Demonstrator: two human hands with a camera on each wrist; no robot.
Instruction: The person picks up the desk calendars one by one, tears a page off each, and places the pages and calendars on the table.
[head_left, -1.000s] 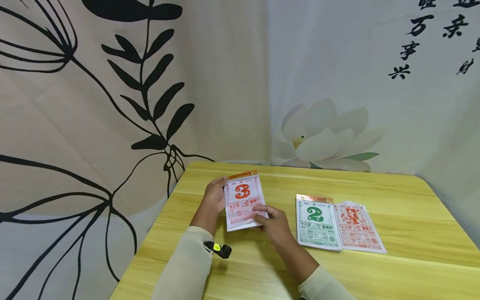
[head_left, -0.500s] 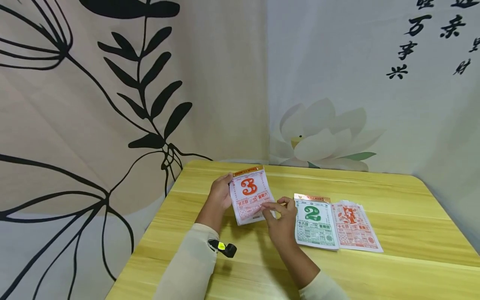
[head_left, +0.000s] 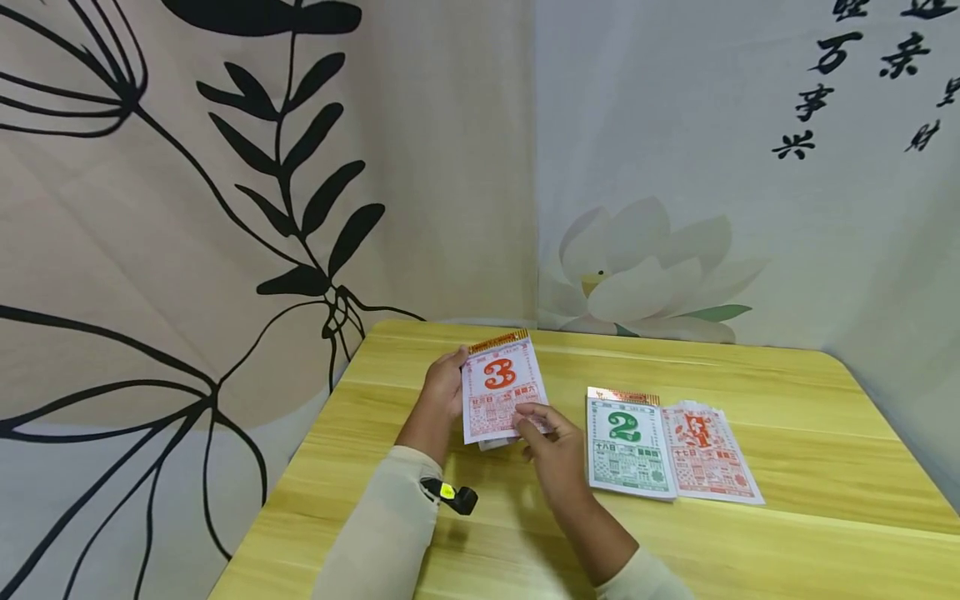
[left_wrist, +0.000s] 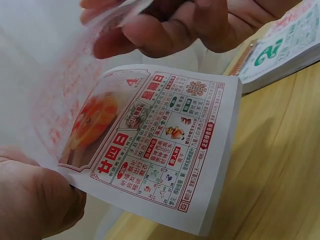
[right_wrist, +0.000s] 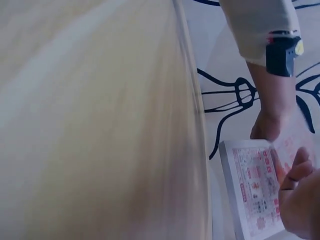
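A tear-off calendar (head_left: 501, 404) with a red 3 on its top sheet is held up over the table, tilted. My left hand (head_left: 442, 387) grips it by its upper left side, thumb in front. Down at the lower right corner, my right hand (head_left: 555, 442) pinches the top sheet between thumb and fingertips. In the left wrist view that sheet (left_wrist: 70, 110) is lifted and curved away, blurred, exposing the red-printed page (left_wrist: 165, 145) beneath. The right wrist view shows the pad (right_wrist: 255, 185) between both hands, the right hand partly covering it.
A second calendar (head_left: 632, 450) with a green 2 lies on the yellow wood-grain table (head_left: 825, 450) to the right. Partly tucked beside it is a loose red-printed sheet (head_left: 720, 454). A patterned cloth backdrop (head_left: 450, 167) hangs behind the table.
The calendar and left hand have shifted slightly right and up. The right hand's fingers moved on the lower corner, and the top sheet now stands apart from the pages below.
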